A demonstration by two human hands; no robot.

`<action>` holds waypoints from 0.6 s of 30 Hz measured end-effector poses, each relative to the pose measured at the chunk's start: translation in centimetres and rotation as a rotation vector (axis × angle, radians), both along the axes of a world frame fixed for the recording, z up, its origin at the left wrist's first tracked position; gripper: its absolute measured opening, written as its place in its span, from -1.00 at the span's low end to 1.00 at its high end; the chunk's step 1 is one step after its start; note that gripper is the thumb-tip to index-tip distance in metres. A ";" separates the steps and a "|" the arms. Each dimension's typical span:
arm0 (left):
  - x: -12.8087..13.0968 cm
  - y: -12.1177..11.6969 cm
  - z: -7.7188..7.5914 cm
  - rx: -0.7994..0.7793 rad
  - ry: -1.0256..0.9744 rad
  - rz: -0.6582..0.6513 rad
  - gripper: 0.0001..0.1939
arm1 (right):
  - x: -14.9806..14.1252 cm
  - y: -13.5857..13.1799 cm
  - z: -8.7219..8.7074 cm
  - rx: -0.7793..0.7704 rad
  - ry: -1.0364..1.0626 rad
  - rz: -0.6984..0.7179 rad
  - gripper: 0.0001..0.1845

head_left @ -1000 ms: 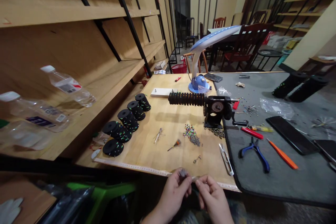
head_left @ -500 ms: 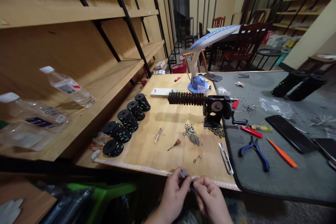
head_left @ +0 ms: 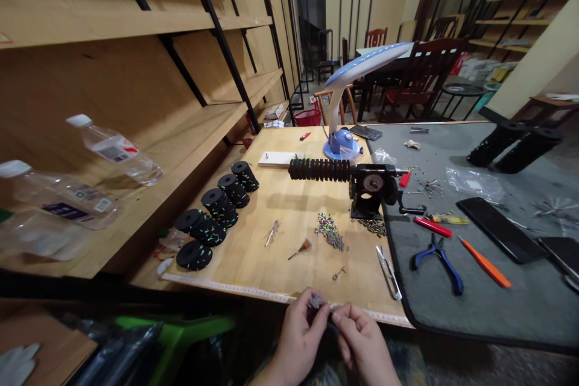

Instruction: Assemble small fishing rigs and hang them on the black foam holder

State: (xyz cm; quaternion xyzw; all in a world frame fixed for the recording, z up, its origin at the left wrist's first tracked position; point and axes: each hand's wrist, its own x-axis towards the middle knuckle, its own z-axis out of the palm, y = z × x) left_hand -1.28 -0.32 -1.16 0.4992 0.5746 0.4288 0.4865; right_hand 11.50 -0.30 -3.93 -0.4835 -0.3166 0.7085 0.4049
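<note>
Both my hands meet at the near edge of the wooden board point(head_left: 289, 205). My left hand point(head_left: 299, 333) pinches a small grey bundle of tiny metal pieces point(head_left: 315, 300) between thumb and fingers. My right hand point(head_left: 362, 341) is closed beside it, fingertips pinched on something too small to name, touching the left fingers. A heap of coloured beads and small metal parts point(head_left: 330, 232) lies further up the board. Behind it stands a black hand-crank winder point(head_left: 373, 190) with a row of black spools point(head_left: 320, 169) on its shaft.
Black foam spools point(head_left: 217, 208) line the board's left side. Snips point(head_left: 389, 264), blue pliers point(head_left: 438, 256), an orange tool point(head_left: 484, 262) and a red tool point(head_left: 433, 227) lie right, on or near the grey mat point(head_left: 474, 301). A blue desk lamp point(head_left: 344, 132) stands behind. Plastic bottles point(head_left: 113, 148) rest on the left shelf.
My two hands have drawn slightly closer together at the board's edge, the right fingertips now touching the left. Nothing on the table has moved.
</note>
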 end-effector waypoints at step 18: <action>0.0 -0.6 0.7 0.101 0.251 -0.103 -0.81 | -0.1 0.6 0.9 -0.032 -0.014 -0.028 -0.34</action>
